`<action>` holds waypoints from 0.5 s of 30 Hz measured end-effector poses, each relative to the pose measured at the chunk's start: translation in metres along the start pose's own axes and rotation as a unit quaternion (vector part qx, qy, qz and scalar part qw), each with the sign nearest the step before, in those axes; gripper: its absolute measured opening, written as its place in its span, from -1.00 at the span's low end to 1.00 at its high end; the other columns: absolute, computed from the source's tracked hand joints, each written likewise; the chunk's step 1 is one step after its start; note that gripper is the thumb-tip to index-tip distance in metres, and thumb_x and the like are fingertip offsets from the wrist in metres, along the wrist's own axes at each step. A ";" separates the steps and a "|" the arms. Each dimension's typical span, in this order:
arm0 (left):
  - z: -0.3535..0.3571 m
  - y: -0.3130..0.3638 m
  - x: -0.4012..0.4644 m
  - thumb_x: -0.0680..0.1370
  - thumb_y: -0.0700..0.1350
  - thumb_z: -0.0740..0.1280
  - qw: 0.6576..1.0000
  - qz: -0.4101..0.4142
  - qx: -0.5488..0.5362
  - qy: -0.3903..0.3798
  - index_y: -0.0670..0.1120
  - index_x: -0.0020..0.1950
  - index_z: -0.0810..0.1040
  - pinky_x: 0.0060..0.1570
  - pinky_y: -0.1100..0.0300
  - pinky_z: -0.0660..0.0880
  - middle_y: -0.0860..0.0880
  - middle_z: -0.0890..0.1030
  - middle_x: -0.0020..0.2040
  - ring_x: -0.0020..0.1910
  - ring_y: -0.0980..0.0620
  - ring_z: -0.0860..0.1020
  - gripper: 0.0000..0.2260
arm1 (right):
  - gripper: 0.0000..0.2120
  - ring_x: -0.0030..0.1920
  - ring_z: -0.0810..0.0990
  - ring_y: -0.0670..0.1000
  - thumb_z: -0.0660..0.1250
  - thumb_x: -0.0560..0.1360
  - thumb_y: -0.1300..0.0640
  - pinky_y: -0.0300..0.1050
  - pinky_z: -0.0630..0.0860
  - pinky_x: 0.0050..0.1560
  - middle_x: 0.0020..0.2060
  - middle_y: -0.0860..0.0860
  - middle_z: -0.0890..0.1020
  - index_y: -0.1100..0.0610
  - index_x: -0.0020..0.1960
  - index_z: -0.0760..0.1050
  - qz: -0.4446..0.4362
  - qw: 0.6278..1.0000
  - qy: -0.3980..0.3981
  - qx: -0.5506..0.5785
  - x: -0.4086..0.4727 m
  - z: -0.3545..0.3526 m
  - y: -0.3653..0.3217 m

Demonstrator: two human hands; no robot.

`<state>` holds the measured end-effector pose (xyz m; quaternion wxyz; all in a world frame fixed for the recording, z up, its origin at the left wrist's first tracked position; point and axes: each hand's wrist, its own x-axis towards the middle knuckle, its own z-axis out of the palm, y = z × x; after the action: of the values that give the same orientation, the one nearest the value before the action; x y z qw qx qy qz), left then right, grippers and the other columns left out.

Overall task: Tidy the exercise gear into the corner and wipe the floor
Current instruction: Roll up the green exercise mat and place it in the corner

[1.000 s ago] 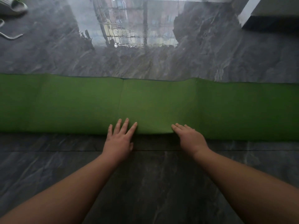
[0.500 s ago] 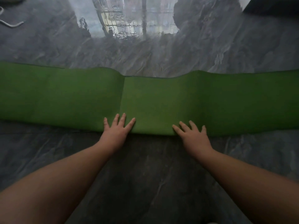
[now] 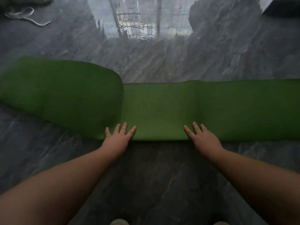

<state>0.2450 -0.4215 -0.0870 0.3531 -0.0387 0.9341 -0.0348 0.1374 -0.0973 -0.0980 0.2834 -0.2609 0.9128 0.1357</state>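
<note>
A: What is nearest the camera?

B: Two bare forearms reach forward over the dark marbled floor (image 3: 154, 184). At the very bottom edge two pale rounded shapes show, too cut off to identify.

A: And the hands?

B: The left hand (image 3: 117, 140) lies flat, palm down, fingers (image 3: 124, 129) spread and straight, their tips resting on the near edge of the green mat (image 3: 162, 111). The right hand (image 3: 203, 138) does the same further along that edge, fingers (image 3: 196, 129) splayed. Neither hand grips anything; both press open against the mat.

A: Where does the mat lie?

B: It stretches across the floor from the left edge of the view to the right, a long band just beyond the hands. To the left of the left hand its surface bulges up and looks wider and blurred; a seam or fold line runs across it above that hand. The right part lies flat.

A: Beyond it?

B: Glossy floor reflecting a bright window (image 3: 146, 18) with bars. At far upper left a pale cord (image 3: 32, 21) lies coiled on the floor, well apart from the mat. A dark block (image 3: 282, 7) sits at upper right.
</note>
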 end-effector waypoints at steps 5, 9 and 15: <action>0.004 0.003 0.001 0.61 -0.28 0.08 1.000 0.001 0.008 -0.025 0.16 0.57 -0.33 0.41 -0.45 -0.04 -0.15 -0.21 0.62 0.59 -0.25 -0.11 -0.25 | -0.25 0.57 0.00 0.29 0.03 0.59 0.31 0.17 0.16 0.51 0.59 0.20 -0.13 -0.08 0.59 -0.32 -0.007 1.000 0.007 -0.008 -0.007 0.006 -0.002; -0.006 0.024 0.006 0.59 -0.23 0.14 0.998 -0.005 -0.039 -0.056 0.03 0.61 -0.24 0.49 -0.30 0.02 -0.17 -0.22 0.62 0.59 -0.25 -0.12 -0.27 | -0.18 0.59 -0.14 0.22 0.15 0.53 0.22 0.10 0.03 0.56 0.60 0.10 -0.22 -0.12 0.59 -0.27 -0.005 0.998 -0.025 0.059 -0.008 0.018 0.002; -0.046 0.089 0.022 0.54 -0.20 0.22 0.990 0.126 -0.062 0.022 0.15 0.59 -0.25 0.54 -0.13 0.06 -0.12 -0.20 0.63 0.60 -0.17 -0.11 -0.18 | -0.21 0.59 0.01 0.06 0.24 0.49 0.15 0.01 0.15 0.53 0.61 -0.01 -0.03 -0.08 0.61 -0.05 0.022 0.980 0.026 0.194 -0.013 -0.001 0.037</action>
<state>0.1937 -0.3332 -0.0756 0.3309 0.0580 0.9395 0.0675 0.1251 -0.0621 -0.0859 0.3015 -0.1847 0.9343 -0.0452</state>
